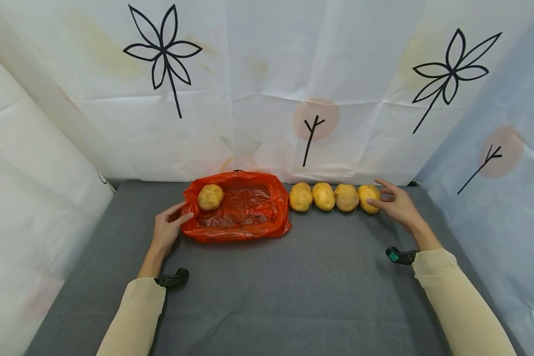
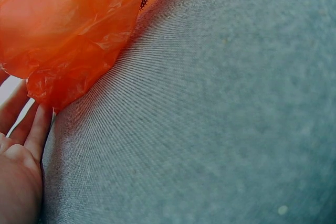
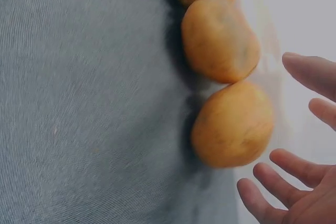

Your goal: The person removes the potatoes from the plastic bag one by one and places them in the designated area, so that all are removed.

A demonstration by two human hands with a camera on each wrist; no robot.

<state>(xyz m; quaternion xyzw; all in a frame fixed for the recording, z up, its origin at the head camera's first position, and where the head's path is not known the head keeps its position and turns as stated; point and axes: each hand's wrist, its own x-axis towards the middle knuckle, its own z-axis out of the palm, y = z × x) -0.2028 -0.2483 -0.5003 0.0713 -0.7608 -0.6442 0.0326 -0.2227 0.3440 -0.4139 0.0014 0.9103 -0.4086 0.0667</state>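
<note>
My left hand (image 1: 165,230) is at the left end of a red plastic bag (image 1: 236,234), its thumb over the edge. In the left wrist view, fairly straight fingers (image 2: 38,132) touch a crumpled corner of the bag (image 2: 68,35). The bag lies with its mouth spread wide, and one potato (image 1: 210,197) sits inside at the left. Over at the right, my right hand (image 1: 398,207) has spread fingers around the end potato (image 1: 368,199) of a row. The right wrist view shows the fingers (image 3: 278,184) apart from that potato (image 3: 233,124).
Three more potatoes (image 1: 324,197) continue the row leftward to the bag's right side. Grey cloth (image 1: 271,296) covers the table. A white printed curtain (image 1: 258,123) hangs right behind the bag and potatoes, with more curtain (image 1: 507,222) along the sides.
</note>
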